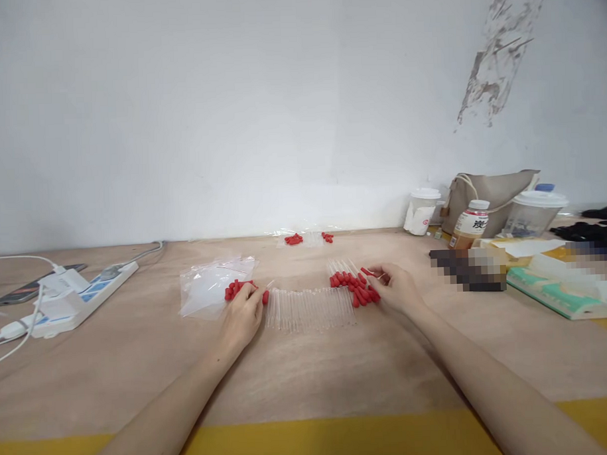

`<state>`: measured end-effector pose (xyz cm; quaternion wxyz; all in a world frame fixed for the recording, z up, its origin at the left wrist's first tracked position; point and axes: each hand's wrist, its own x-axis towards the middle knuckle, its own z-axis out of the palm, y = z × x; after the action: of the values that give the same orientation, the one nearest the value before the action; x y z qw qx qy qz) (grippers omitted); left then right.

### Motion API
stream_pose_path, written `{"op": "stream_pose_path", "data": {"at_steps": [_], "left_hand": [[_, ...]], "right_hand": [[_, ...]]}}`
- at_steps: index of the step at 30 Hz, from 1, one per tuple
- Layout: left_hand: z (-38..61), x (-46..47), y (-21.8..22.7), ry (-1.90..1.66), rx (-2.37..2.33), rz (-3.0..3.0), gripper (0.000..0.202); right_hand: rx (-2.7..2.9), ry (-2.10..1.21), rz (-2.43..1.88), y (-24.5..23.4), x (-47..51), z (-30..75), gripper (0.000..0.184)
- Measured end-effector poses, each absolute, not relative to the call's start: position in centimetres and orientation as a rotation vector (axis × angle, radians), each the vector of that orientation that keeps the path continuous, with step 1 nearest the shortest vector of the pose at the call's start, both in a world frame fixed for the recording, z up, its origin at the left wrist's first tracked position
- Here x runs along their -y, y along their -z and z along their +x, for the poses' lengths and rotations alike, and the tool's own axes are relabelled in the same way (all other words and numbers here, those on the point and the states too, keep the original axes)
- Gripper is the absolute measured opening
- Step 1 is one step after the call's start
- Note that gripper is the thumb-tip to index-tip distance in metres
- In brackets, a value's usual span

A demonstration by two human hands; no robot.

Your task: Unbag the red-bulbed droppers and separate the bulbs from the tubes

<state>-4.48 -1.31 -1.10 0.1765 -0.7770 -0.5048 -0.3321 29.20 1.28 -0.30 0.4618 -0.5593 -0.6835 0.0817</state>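
Note:
A row of clear glass dropper tubes [310, 309] lies side by side on the table. My left hand [243, 316] is closed at the row's left end, and a thin clear tube tip sticks out past its fingers. Red rubber bulbs [234, 289] lie against that hand, partly covered by it. On the right, my right hand [396, 288] pinches a slim red rubber bulb [367, 272]; whether a tube is in it I cannot tell. Beside these fingers is a cluster of droppers with red bulbs [348, 279], their clear tubes pointing away from me.
Clear plastic bags [211, 287] lie left of the bulbs. Another bag of droppers [311, 239] rests by the wall. A power strip [87, 298] with cables is at left. At right stand a paper cup [422, 212], a bottle [470, 225], a bag [501, 194] and a tissue pack [555, 292].

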Motion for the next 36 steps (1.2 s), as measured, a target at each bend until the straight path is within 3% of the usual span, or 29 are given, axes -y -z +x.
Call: {"op": "stream_pose_path", "data": {"at_steps": [18,27,31,36], "left_hand": [[-3.0,2.4,1.2,0.998,1.415,-2.423,0.023],[-2.6,2.6,1.4,1.068,1.434,-2.398,0.023],[-2.4,3.0,0.9,1.087,1.476,-2.433,0.028],[-3.5,3.6,-0.9,0.842,1.369,-2.540,0.048]], "right_hand": [[1.796,-0.328,-1.634,-0.1,-1.6,30.5,0.014],[1.824,-0.242,-1.692,-0.6,-1.2,30.4,0.018],[1.795,-0.213,-1.696,-0.1,-1.8,30.8,0.028],[1.630,-0.351,-1.677,1.4,-2.9,31.5,0.022]]}}
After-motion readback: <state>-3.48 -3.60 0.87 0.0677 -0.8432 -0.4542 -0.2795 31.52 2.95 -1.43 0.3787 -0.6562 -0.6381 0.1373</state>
